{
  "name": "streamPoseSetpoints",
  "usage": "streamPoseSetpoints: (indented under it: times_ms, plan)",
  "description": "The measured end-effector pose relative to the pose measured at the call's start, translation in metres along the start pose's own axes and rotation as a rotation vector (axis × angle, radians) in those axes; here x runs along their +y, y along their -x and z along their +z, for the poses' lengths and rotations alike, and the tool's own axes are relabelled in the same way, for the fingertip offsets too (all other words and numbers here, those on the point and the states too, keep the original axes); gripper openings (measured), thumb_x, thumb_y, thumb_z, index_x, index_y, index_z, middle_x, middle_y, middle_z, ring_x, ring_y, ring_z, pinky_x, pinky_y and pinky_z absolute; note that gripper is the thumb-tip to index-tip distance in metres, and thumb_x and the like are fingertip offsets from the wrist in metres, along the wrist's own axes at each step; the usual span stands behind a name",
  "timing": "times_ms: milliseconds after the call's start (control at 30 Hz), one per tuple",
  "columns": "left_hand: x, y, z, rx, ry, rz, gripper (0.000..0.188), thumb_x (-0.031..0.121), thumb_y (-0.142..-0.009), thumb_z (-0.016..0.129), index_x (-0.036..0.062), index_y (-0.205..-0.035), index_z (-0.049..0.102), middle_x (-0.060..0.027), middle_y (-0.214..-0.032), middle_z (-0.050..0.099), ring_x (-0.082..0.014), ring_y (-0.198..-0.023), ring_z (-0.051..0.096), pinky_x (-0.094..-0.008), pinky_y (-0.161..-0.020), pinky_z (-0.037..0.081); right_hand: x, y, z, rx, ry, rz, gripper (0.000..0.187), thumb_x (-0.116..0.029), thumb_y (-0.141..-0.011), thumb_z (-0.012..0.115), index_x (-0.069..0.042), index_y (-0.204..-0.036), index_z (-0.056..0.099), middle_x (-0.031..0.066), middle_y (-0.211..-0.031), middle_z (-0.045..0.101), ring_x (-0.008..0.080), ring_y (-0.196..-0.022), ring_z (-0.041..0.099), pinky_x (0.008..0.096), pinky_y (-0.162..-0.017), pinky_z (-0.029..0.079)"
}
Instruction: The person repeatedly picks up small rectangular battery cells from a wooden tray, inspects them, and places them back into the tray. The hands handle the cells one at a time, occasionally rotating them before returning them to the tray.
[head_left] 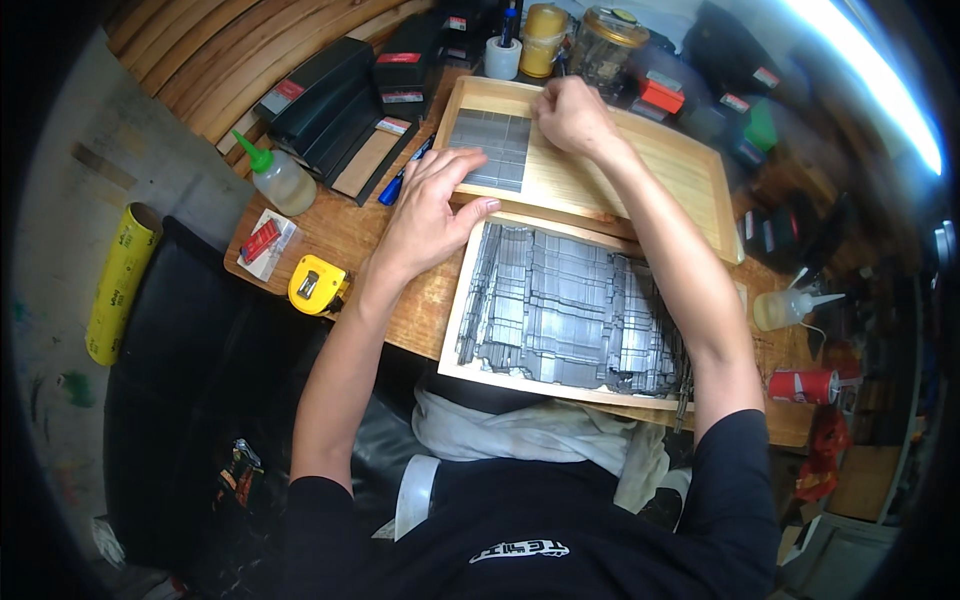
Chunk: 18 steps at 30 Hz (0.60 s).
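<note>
A shallow wooden tray [680, 165] lies at the far side of the table, with a neat block of thin grey metal strips [505, 150] in its left end. My left hand [430, 205] rests over the tray's near left corner, fingers stretched out and the fingertips on the strips' left part. At the strips' upper right, my right hand [578, 118] is closed with its fingers pressed together; what they hold, if anything, is hidden. Nearer me stands a second wooden tray [455, 310] heaped with dark metal strips [570, 300] in uneven stacks. My right forearm passes over its right side.
To the left are a green-tipped squeeze bottle [285, 180], a yellow tape measure [318, 285], a blue marker [392, 188] and a black box [325, 95]. Jars [605, 50] line the back. A red can [803, 386] and another squeeze bottle [785, 309] stand at the right.
</note>
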<state>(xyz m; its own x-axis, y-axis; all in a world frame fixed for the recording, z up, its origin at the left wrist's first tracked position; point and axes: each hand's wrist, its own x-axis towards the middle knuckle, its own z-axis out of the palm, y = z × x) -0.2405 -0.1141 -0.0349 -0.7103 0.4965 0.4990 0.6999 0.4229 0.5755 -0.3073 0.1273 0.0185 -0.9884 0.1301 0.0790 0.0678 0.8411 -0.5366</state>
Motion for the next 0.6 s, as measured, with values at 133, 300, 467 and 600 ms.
streamPoseSetpoints:
  times_ms: [133, 300, 467, 600]
  plan:
    - [0.001, -0.003, 0.0, -0.006, 0.03, -0.022, 0.057, 0.028, -0.088, 0.082, 0.0002, -0.135, 0.066, -0.0166, -0.137, 0.067, -0.0309, -0.132, 0.057, -0.0443, -0.116, 0.036, -0.009, 0.022, -0.006, -0.461, -0.356, 0.203, 0.03, -0.018, -0.106, 0.06, 0.01, -0.102, 0.069, 0.0208, -0.091, 0.077, 0.0231, -0.081, 0.077, 0.0345, -0.073, 0.066]
    - [0.002, -0.004, 0.0, -0.004, 0.045, -0.051, 0.06, 0.026, -0.085, 0.085, 0.0019, -0.137, 0.065, -0.0163, -0.136, 0.067, -0.0304, -0.133, 0.056, -0.0439, -0.116, 0.036, -0.007, 0.02, -0.016, -0.522, -0.383, 0.232, 0.032, -0.023, -0.109, 0.056, 0.005, -0.101, 0.069, 0.0109, -0.082, 0.074, 0.0144, -0.066, 0.07, 0.0282, -0.06, 0.063]
    - [0.005, -0.003, -0.002, 0.01, 0.029, -0.079, 0.062, 0.025, -0.083, 0.087, 0.0021, -0.136, 0.065, -0.0154, -0.135, 0.067, -0.0308, -0.131, 0.057, -0.0437, -0.116, 0.038, -0.032, 0.02, 0.001, -0.56, -0.111, 0.124, 0.035, -0.03, -0.105, 0.058, -0.003, -0.085, 0.068, 0.0003, -0.067, 0.061, 0.0114, -0.052, 0.049, 0.0312, -0.047, 0.041]
    - [0.008, -0.006, -0.001, 0.019, 0.015, -0.145, 0.066, 0.025, -0.08, 0.089, 0.0035, -0.137, 0.065, -0.0139, -0.136, 0.065, -0.0298, -0.132, 0.056, -0.0425, -0.115, 0.04, -0.062, 0.018, 0.014, -0.498, -0.12, 0.112, 0.042, -0.032, -0.102, 0.053, -0.008, -0.068, 0.057, 0.0004, -0.064, 0.057, 0.0148, -0.052, 0.047, 0.0351, -0.05, 0.039]
